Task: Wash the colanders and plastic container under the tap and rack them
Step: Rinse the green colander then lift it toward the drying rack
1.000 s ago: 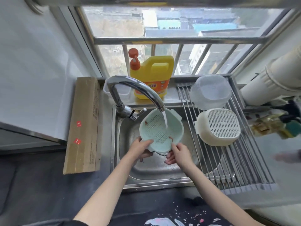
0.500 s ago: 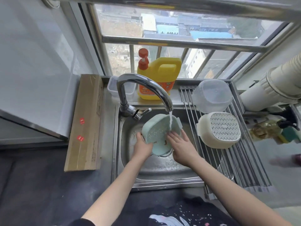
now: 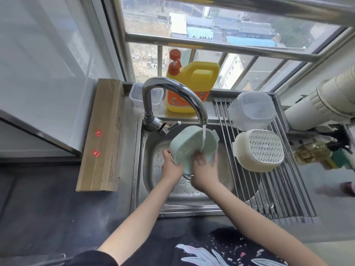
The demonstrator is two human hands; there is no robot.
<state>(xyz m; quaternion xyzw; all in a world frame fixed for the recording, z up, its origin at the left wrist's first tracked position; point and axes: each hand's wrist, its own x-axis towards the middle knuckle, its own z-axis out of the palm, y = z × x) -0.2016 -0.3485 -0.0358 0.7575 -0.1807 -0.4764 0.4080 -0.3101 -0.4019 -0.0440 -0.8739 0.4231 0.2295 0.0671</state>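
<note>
A pale green colander (image 3: pixel 189 144) is tilted under the running tap (image 3: pixel 202 117) over the steel sink (image 3: pixel 153 181). My left hand (image 3: pixel 171 166) grips its lower left rim. My right hand (image 3: pixel 204 172) lies blurred against its lower right side, fingers spread on the plastic. A cream colander (image 3: pixel 258 150) lies upside down on the roll-up rack (image 3: pixel 278 194) at the right. Behind it a clear plastic container (image 3: pixel 251 110) also rests upside down on the rack.
A yellow detergent jug (image 3: pixel 192 87) and a small clear lidded box (image 3: pixel 136 95) stand on the ledge behind the tap. A long cardboard box (image 3: pixel 101 135) lies left of the sink. A white pipe (image 3: pixel 326 100) and bottles (image 3: pixel 317 152) crowd the right.
The green colander has been turned from facing me to tilted with its underside toward me. My right hand moved from its lower edge onto its side and is rubbing it.
</note>
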